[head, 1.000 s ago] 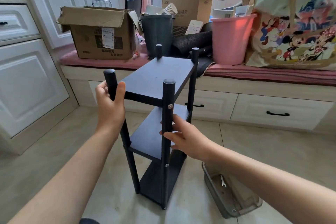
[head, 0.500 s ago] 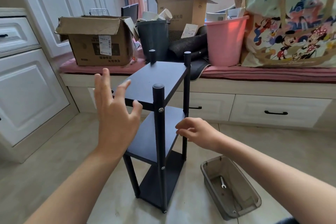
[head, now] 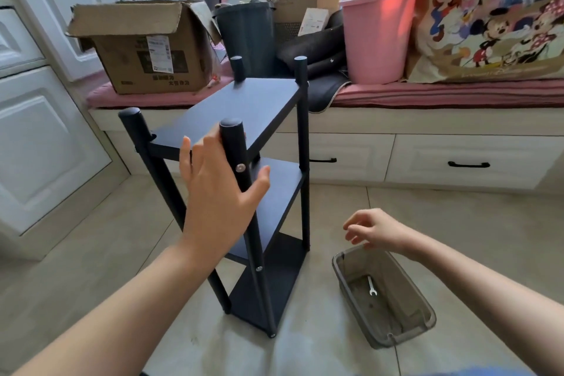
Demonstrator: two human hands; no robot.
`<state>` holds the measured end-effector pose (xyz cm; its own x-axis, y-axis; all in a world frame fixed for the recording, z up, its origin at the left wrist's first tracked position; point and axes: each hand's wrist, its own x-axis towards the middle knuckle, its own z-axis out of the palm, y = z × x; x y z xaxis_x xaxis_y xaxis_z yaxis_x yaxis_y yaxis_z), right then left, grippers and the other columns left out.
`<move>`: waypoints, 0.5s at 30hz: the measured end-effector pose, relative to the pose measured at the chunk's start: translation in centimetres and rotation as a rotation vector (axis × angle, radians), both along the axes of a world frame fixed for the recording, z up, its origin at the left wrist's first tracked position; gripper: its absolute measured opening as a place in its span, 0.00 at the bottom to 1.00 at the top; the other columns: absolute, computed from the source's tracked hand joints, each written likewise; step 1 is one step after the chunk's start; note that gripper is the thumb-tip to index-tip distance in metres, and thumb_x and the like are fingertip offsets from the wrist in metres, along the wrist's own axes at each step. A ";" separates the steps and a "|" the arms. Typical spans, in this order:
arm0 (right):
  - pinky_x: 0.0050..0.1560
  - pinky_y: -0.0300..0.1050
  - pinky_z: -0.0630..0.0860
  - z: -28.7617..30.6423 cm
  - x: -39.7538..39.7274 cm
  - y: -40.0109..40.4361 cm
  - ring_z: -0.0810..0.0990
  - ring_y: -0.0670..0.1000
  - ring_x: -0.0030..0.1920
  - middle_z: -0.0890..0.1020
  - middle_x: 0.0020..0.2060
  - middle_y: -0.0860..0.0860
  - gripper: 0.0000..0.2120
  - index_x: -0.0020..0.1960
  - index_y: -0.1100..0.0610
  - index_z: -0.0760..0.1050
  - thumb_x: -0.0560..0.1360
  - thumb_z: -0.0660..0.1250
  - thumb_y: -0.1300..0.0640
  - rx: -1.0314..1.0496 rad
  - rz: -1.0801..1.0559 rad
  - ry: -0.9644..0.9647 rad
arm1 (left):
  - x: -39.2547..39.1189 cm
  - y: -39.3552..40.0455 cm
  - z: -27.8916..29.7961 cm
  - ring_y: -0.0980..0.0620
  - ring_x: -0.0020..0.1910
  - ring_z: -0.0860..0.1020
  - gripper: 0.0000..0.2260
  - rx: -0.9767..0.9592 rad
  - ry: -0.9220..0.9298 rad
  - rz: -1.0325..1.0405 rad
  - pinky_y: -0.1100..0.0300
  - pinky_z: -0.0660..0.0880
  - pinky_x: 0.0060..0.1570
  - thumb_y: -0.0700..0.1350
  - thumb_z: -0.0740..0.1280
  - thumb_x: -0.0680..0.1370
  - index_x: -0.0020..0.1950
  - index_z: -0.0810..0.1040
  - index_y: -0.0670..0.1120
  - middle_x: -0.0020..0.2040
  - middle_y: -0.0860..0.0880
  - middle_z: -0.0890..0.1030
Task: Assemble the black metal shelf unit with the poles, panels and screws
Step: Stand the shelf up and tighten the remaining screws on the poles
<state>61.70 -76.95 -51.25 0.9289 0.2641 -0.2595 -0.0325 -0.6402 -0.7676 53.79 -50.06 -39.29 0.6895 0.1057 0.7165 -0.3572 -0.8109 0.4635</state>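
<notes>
Black shelf unit (head: pixel 244 107) w/ near pole partly hidden behind left hand (head: pixel 219 189), fingers spread, gripping nothing. Right hand (head: pixel 378 229) loosely curled, empty, over grey bin (head: pixel 421 330) on tile floor (head: pixel 457 223).

You've got bare floor (head: pixel 457 223) between the shelf unit (head: pixel 253 107) and the drawers (head: pixel 464 162); the clear bin (head: pixel 424 323) blocks the floor just right of it, and boxes (head: pixel 143 49) crowd the bench edge behind.

Bare forearms, bare hands (head: pixel 219 192), sleeveless.
</notes>
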 end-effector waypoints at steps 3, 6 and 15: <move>0.39 0.42 0.80 -4.9 0.6 -1.9 0.85 0.52 0.43 0.86 0.42 0.54 0.05 0.48 0.57 0.80 0.78 0.65 0.62 -0.083 -0.036 0.034 | 0.5 -0.3 -0.4 0.45 0.65 0.73 0.25 0.015 -0.059 0.051 0.64 0.38 0.76 0.51 0.70 0.73 0.66 0.64 0.50 0.59 0.47 0.76; 0.48 0.43 0.78 -10.0 1.1 -2.9 0.84 0.52 0.49 0.85 0.44 0.50 0.04 0.45 0.53 0.79 0.77 0.67 0.59 -0.226 -0.019 0.087 | 0.8 -0.5 -0.7 0.42 0.63 0.72 0.27 0.037 -0.056 0.121 0.46 0.50 0.78 0.51 0.69 0.72 0.66 0.68 0.40 0.57 0.42 0.76; 0.38 0.41 0.76 -20.2 1.2 0.2 0.82 0.58 0.42 0.81 0.38 0.56 0.16 0.41 0.59 0.74 0.83 0.58 0.51 -0.237 -0.070 0.303 | 1.3 -2.0 -0.7 0.47 0.59 0.68 0.25 0.065 -0.167 0.113 0.29 0.64 0.64 0.40 0.71 0.69 0.62 0.71 0.33 0.56 0.52 0.69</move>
<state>62.90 -76.80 -71.47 0.8145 0.1028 -0.5710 -0.2849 -0.7865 -0.5479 55.06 -52.01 -40.03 0.5474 0.1253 0.8274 -0.3300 -0.8763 0.3510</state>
